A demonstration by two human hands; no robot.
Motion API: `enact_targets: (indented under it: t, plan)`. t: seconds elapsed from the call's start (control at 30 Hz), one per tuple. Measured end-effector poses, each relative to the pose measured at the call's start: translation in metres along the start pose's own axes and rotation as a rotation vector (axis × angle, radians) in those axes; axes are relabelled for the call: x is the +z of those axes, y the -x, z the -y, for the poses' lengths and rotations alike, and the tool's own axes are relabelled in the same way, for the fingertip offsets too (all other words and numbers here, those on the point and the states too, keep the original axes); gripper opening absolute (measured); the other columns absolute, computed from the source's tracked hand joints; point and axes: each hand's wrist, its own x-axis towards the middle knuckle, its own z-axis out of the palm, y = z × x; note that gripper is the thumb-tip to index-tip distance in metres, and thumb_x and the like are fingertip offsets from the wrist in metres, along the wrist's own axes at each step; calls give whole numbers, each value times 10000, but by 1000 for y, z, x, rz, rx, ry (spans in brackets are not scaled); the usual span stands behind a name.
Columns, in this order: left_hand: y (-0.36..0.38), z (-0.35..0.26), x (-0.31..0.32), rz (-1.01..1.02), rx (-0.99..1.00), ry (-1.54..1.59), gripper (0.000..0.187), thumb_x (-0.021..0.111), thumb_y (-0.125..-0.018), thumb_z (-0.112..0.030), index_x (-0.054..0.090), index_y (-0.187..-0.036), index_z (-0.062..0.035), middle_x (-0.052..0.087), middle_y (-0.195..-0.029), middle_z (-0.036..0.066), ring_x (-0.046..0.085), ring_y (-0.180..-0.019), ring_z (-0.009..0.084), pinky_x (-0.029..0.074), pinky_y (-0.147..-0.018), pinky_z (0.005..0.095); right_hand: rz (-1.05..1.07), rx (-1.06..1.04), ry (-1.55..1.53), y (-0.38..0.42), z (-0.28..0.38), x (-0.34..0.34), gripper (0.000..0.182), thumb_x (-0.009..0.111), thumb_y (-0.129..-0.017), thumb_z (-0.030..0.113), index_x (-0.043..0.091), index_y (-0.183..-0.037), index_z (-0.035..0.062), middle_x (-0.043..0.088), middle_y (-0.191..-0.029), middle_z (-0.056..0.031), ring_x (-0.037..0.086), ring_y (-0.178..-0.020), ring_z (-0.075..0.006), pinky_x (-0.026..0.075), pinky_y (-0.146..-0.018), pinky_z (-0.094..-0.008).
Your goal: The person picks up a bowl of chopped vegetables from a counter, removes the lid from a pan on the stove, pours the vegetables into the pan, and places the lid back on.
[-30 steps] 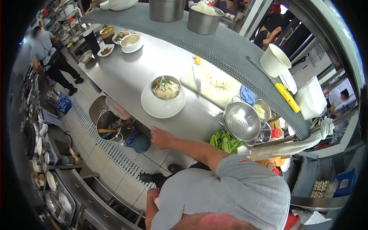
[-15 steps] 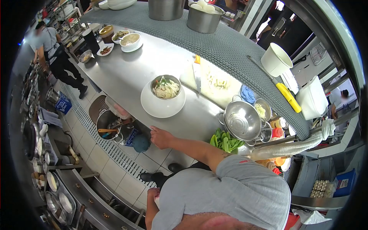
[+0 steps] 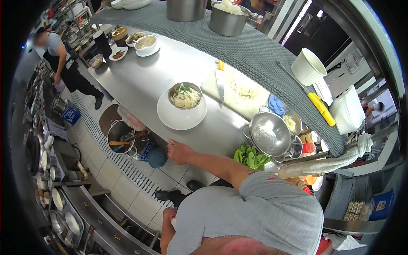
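Note:
My right hand [image 3: 179,153] is at the front edge of the steel counter [image 3: 140,91], its index finger stretched out and nothing visible in it. Just beyond it stands a metal bowl [image 3: 185,96] of shredded pale vegetables topped with green herbs, on a large white plate [image 3: 180,122]. My left hand [image 3: 170,211] is low by my body, mostly hidden by my forearm and shirt. Its fingers look closed, with a bit of something white beside them that I cannot make out.
A knife [image 3: 220,85] lies on a cutting board [image 3: 250,109] with chopped pieces. Colanders [image 3: 269,134] and leafy greens [image 3: 250,156] sit at the right. Below the counter stands a pot [image 3: 111,138] with utensils. A co-worker [image 3: 63,63] stands at the far left.
The co-worker at the left has turned and straightened, one arm now hanging lower. My view has shifted very slightly. Both my hands, the bowl and the plate stay in place.

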Motion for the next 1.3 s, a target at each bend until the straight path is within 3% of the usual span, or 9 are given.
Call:
enact_targets:
  t: [0.07,0.47,0.77,0.87,1.3]
  plan:
    - [0,0,0,0,2,-3,174,557,-989,-256,655,-921,-129,670,-810,36,627,-680,178,518,-600,368,-6,-3,-22,2,-1,-2,177,593,-800,204,728,-833,93,681,-870,-57,592,-1063,-203,185,-1227,-435]
    - [1,-1,-2,-19,45,-11,180,539,-996,-245,653,-921,-127,667,-814,37,627,-694,177,522,-606,369,27,9,9,0,0,-3,183,625,-759,214,748,-838,103,717,-929,-43,576,-1114,-201,169,-1230,-428]
    - [-1,-2,2,4,1,-26,194,540,-984,-255,654,-898,-122,666,-807,46,639,-700,182,526,-607,367,-21,3,26,-1,-1,4,179,643,-746,229,747,-834,113,698,-879,-31,583,-1073,-203,193,-1221,-438]
    - [-1,0,4,8,1,-33,201,543,-977,-257,660,-894,-117,668,-808,54,643,-702,186,528,-606,368,-38,-12,-7,2,-2,-3,157,584,-784,172,716,-803,88,676,-852,-59,596,-1037,-206,208,-1221,-437]
    - [-4,-7,1,7,6,-74,232,556,-947,-269,688,-874,-94,680,-812,87,661,-708,204,534,-602,373,-1,-7,-4,0,-3,1,156,641,-732,191,744,-814,108,697,-879,-27,579,-1082,-203,180,-1236,-434]
